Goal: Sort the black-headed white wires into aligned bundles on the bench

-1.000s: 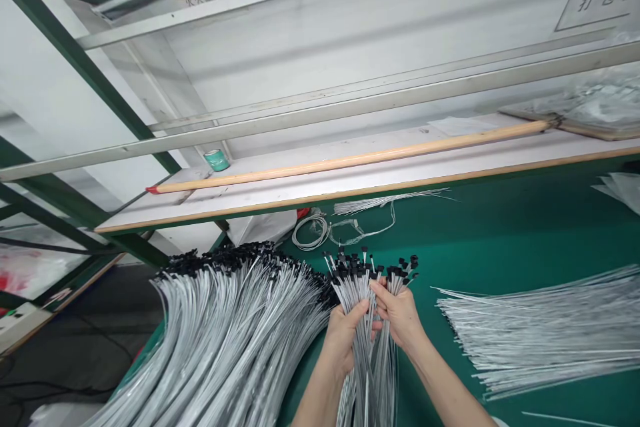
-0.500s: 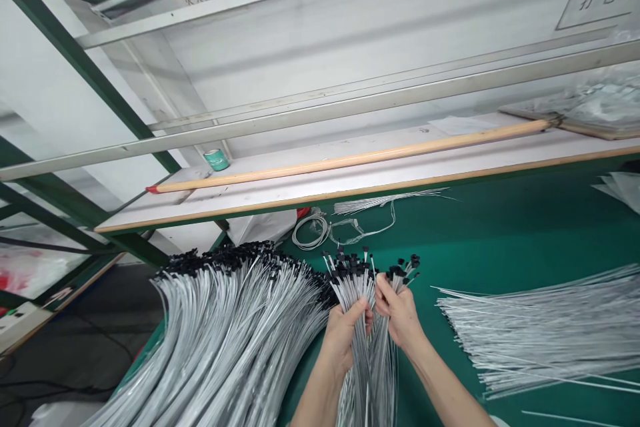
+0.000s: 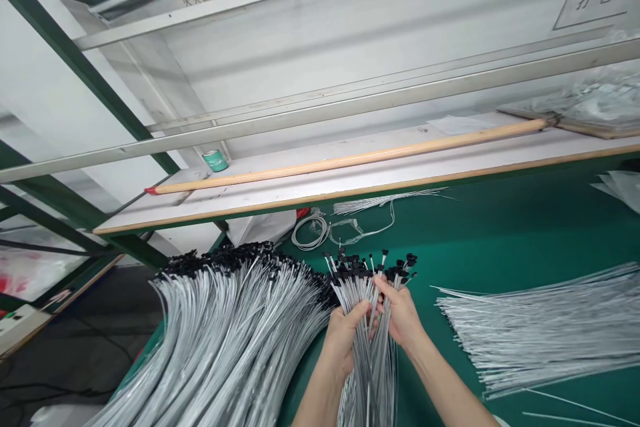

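My left hand [image 3: 344, 337] is wrapped round a bundle of thin grey wires with black end caps [image 3: 369, 283], held upright over the green table [image 3: 500, 240]. My right hand [image 3: 403, 313] grips the same bundle from the right side, its fingers pinching a few wires just below the caps. To the left of both hands lies a big heap of the same capped wires [image 3: 225, 333], spilling over the table's left edge.
A spread of bare grey wires [image 3: 545, 330] lies on the right. A white shelf [image 3: 350, 177] runs across the back with a long wooden stick [image 3: 350, 161] and a green tape roll [image 3: 216, 160]. Coiled white cable [image 3: 313, 232] sits under the shelf.
My right hand has shifted slightly down and left against the bundle. A few capped wire ends on the right side have been pushed up higher.
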The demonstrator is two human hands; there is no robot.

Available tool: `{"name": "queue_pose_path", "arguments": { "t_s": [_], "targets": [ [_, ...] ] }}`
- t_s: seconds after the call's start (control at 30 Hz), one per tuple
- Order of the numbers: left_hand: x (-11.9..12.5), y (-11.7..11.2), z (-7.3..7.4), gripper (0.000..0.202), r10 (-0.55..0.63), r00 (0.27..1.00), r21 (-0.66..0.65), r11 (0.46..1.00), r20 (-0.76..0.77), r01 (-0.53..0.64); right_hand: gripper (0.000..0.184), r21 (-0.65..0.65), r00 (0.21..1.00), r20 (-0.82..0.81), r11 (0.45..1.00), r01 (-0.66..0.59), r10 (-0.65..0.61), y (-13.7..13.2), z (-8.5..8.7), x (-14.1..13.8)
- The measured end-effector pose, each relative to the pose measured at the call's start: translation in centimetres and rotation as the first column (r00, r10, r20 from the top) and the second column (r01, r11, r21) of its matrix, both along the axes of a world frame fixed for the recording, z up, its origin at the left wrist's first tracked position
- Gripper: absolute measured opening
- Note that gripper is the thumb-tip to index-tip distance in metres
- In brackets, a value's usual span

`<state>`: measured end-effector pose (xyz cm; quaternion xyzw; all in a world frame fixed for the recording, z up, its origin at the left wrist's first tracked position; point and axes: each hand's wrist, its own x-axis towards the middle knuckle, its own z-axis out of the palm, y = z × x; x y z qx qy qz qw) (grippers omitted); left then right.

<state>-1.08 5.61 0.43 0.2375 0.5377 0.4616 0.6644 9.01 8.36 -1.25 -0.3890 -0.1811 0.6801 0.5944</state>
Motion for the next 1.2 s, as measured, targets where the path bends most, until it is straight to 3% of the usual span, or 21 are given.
{"name": "queue_pose_path", "arguments": {
  "t_s": [0.2,0.43,0.83,1.2],
  "targets": [
    [-0.1,0.1,-0.3,0.028,0.026,1.0,-0.001,1.0,0.009,-0.026,0.036,0.129,0.998,0.057,0.992,-0.002,-0.005,-0.3,-0.4,0.2],
    [0.0,0.1,-0.5,0.026,-0.01,1.0,0.046,0.999,0.005,0.009,0.037,0.025,0.989,0.107,0.994,-0.106,0.103,-0.5,0.5,-0.6],
    [-0.2,-0.2,0.1,0.031,-0.028,0.999,0.026,0.999,0.035,0.027,0.038,0.012,0.991,0.076,0.994,-0.113,0.111,-0.7,0.4,-0.4],
    [-0.2,-0.1,-0.4,0.029,0.02,0.999,-0.011,1.0,0.041,-0.02,0.037,0.008,0.998,0.016,0.998,-0.057,0.057,-0.6,-0.5,0.1]
  ]
}}
